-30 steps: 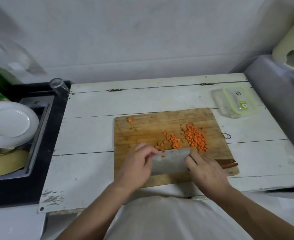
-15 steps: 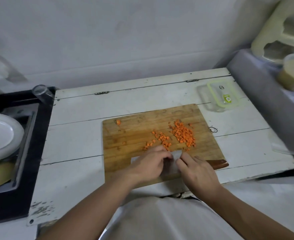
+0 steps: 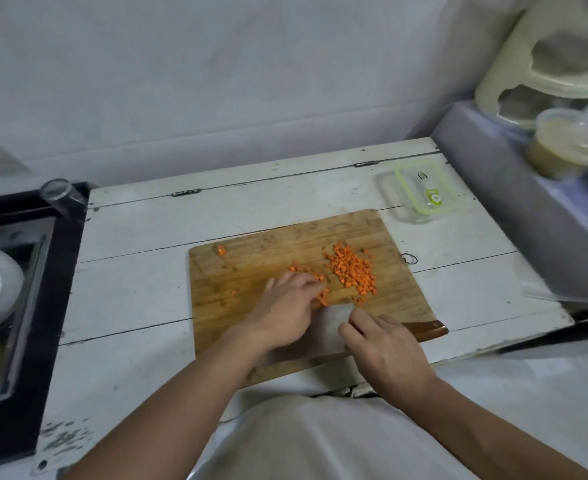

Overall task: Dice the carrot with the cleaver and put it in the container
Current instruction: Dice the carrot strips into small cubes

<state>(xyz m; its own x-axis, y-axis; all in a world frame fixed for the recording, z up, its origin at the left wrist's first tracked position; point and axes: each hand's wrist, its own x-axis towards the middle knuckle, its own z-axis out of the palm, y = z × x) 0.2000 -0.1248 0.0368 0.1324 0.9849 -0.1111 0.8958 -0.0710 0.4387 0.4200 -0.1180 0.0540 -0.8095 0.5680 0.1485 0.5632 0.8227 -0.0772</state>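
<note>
Diced carrot (image 3: pixel 351 271) heaped on the cutting board (image 3: pixel 251 271). The left hand (image 3: pixel 287 311), fingers curled, has slid across the flat cleaver (image 3: pixel 334 318), sweeping stray dice; the right hand (image 3: pixel 386 344) rests on it, fingers relaxed. Container (image 3: pixel 420 192) awaits, well apart.

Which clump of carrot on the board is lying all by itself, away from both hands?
The lone carrot bit near the cutting board's far-left corner; the big pile and the scattered dice sit by the hands.
</note>
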